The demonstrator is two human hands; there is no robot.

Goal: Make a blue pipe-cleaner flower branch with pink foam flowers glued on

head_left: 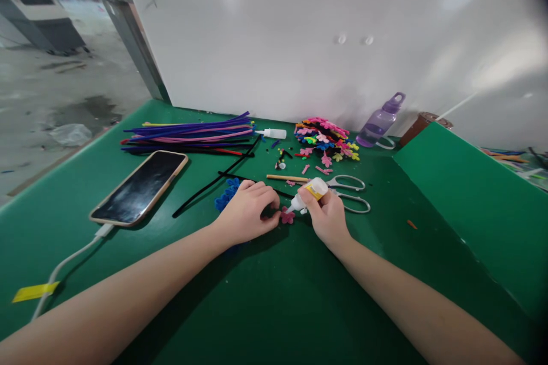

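At the left of the frame we are seeing a phone (pixel 139 187) lying face up on the green table (pixel 274 296), with pipe cleaners (pixel 192 137) above it. At centre, our left hand (pixel 248 211) is pressing fingertips down beside a pink felt flower (pixel 287 216). Just right, our right hand (pixel 327 214) is gripping a glue bottle (pixel 309 193), nozzle tilting onto the flower. Scissors (pixel 349 193) are lying behind.

Green table (pixel 274 296), pink flower (pixel 287 216), white glue bottle (pixel 309 192), perhaps yellow-labelled.
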